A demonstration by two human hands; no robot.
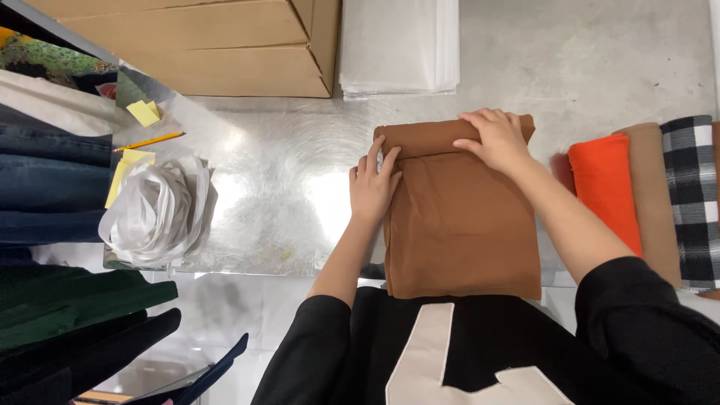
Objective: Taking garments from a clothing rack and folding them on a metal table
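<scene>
Closest to you is your own black top with its cream patch (431, 360), both black sleeves reaching forward over the desk (285, 187). Your left hand (373, 187) lies flat, fingers spread and straight, pressing on the left edge of the brown folded cloth (461, 232), just below its rolled far end. Your right hand (495, 139) curls over that rolled end, fingers wrapped on top of the fold and gripping it. The brown cloth lies lengthwise in front of you on the shiny metal desk, its near end touching your body. To the right of it, side by side, lie an orange cloth (604, 187), a tan cloth (652, 202) and a black-and-white checked cloth (694, 195). Beyond the brown cloth sits a stack of white sheets (397, 49), beside a cardboard box (202, 45). Well off to the left are a heap of white ribbon (157, 214), yellow sticky notes (142, 112), a pencil (150, 141), and stacked dark garments (52, 187).
</scene>
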